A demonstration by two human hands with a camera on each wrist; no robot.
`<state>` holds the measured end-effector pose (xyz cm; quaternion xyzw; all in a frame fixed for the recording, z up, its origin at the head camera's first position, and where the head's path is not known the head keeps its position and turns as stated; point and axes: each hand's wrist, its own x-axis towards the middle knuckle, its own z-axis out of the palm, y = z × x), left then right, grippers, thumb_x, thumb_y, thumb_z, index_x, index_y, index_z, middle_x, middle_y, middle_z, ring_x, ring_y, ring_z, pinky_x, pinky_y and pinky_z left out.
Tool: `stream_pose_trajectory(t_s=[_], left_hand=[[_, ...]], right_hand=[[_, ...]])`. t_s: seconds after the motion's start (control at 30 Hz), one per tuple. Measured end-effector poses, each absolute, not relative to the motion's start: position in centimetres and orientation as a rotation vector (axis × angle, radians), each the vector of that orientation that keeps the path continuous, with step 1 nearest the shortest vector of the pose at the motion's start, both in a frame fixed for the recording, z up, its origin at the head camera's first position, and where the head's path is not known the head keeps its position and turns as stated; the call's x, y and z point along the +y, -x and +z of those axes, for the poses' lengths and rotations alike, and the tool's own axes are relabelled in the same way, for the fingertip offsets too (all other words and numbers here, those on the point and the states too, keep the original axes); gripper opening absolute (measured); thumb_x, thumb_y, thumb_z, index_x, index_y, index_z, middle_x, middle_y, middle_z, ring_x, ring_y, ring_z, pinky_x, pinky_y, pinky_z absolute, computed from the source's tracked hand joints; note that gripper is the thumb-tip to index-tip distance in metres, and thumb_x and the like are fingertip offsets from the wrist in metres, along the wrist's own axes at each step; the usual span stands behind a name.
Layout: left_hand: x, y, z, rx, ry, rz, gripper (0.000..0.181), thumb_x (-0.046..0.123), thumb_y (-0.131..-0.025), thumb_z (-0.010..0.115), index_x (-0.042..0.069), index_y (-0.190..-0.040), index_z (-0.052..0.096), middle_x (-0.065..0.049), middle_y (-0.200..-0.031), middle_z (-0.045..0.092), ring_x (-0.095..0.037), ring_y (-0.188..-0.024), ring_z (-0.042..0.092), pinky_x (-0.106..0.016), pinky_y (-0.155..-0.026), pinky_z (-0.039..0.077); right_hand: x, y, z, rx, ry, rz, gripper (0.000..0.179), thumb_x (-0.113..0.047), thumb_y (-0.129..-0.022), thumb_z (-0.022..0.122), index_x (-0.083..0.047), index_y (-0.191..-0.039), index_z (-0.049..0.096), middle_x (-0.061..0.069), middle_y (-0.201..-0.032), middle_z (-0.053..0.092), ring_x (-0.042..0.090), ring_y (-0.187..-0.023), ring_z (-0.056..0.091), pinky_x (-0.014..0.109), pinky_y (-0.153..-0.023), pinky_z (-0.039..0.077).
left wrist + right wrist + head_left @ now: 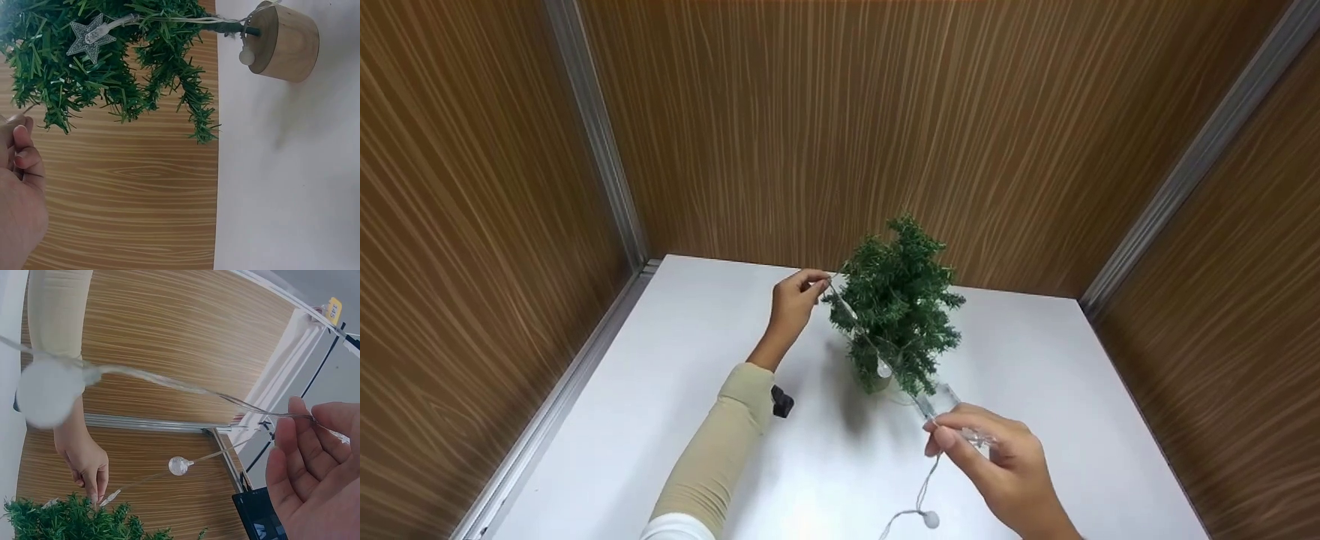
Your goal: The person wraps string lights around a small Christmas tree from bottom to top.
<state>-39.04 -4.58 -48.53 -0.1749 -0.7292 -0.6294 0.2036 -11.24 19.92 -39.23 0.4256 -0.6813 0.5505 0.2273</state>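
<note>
A small artificial Christmas tree (900, 300) stands on the white table, its round wooden base (295, 45) visible in the left wrist view. At the tree's left side, my left hand (795, 304) pinches the wire of a string of lights (169, 382) between thumb and fingertips. My right hand (997, 457), in front of the tree, pinches the same string, which stretches diagonally across the branches between both hands. A clear star light (91, 38) lies against the greenery. From the right fingers a loose length hangs down with a round white bulb (931, 519). Another clear ball light (179, 466) hangs along the stretched wire.
Wood-grain panels (825, 135) enclose the white table (660, 420) at the back and sides, with metal rails (600, 135) at the corners. A black object (782, 403) shows beside the left forearm. The right wrist view shows a dark-screened device (259, 514).
</note>
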Motion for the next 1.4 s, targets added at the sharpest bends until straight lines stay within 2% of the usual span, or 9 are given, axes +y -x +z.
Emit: stream_pose_trajectory(t_s=[0.17,0.33,0.53,0.8,0.97,1.17,1.4], left_hand=[[-4.6,39.1,-48.4,-2.009,0.487,-1.763,0.015,0.012,-0.098,0.066,0.001,-0.105,0.074,-0.016,-0.093,0.073,-0.011,-0.069,0.057,-0.02,-0.063,0.049],[-4.5,39.1,-48.2,-1.96,0.483,-1.792,0.014,0.014,-0.097,0.067,0.003,-0.103,0.075,-0.017,-0.092,0.071,-0.018,-0.071,0.057,-0.019,-0.063,0.047],[-4.3,39.1,-48.8,-1.982,0.5,-1.772,0.015,0.013,-0.098,0.067,0.002,-0.104,0.075,-0.012,-0.091,0.073,-0.023,-0.069,0.058,-0.02,-0.063,0.048],[-4.0,38.9,-49.3,-2.078,0.533,-1.667,0.014,0.013,-0.097,0.067,0.002,-0.104,0.075,-0.007,-0.087,0.072,-0.017,-0.067,0.057,-0.021,-0.06,0.047],[-3.8,38.7,-49.3,-2.102,0.571,-1.599,0.013,0.013,-0.097,0.068,0.004,-0.103,0.075,-0.005,-0.089,0.073,-0.009,-0.065,0.053,-0.021,-0.059,0.045],[-3.7,38.8,-49.5,-2.09,0.599,-1.565,0.015,0.012,-0.096,0.068,0.001,-0.103,0.075,-0.006,-0.087,0.072,-0.009,-0.064,0.052,-0.02,-0.058,0.043],[-3.6,39.0,-49.7,-2.092,0.595,-1.533,0.012,0.012,-0.096,0.069,0.004,-0.102,0.076,-0.004,-0.093,0.074,-0.009,-0.067,0.051,-0.021,-0.06,0.043]], right_hand=[[19.5,11.4,-39.3,-1.846,-1.248,1.5,0.039,0.028,-0.083,0.055,0.005,-0.111,0.07,0.011,-0.084,0.071,0.016,-0.081,0.067,0.023,-0.081,0.053],[19.0,11.3,-39.2,-1.816,-1.296,1.491,0.036,0.024,-0.087,0.056,0.004,-0.115,0.069,0.011,-0.082,0.069,0.017,-0.078,0.064,0.027,-0.075,0.052],[19.4,11.4,-39.5,-1.83,-1.238,1.512,0.037,0.028,-0.084,0.054,0.006,-0.11,0.069,0.011,-0.084,0.071,0.016,-0.081,0.067,0.024,-0.079,0.053],[21.8,11.3,-39.3,-1.808,-0.987,1.613,0.037,0.032,-0.08,0.047,0.012,-0.101,0.069,0.008,-0.086,0.074,0.012,-0.084,0.071,0.021,-0.085,0.055],[23.0,10.9,-38.0,-1.835,-0.704,1.625,0.022,0.024,-0.089,0.051,0.015,-0.097,0.069,0.008,-0.081,0.074,0.013,-0.081,0.071,0.019,-0.084,0.054],[23.6,10.6,-36.6,-1.942,-0.309,1.713,0.013,0.01,-0.096,0.057,0.014,-0.096,0.069,0.014,-0.076,0.069,0.018,-0.078,0.067,0.022,-0.079,0.056],[24.8,11.7,-36.4,-1.886,-0.28,1.748,0.013,0.007,-0.097,0.059,0.015,-0.095,0.068,0.015,-0.077,0.069,0.021,-0.078,0.067,0.024,-0.078,0.055]])
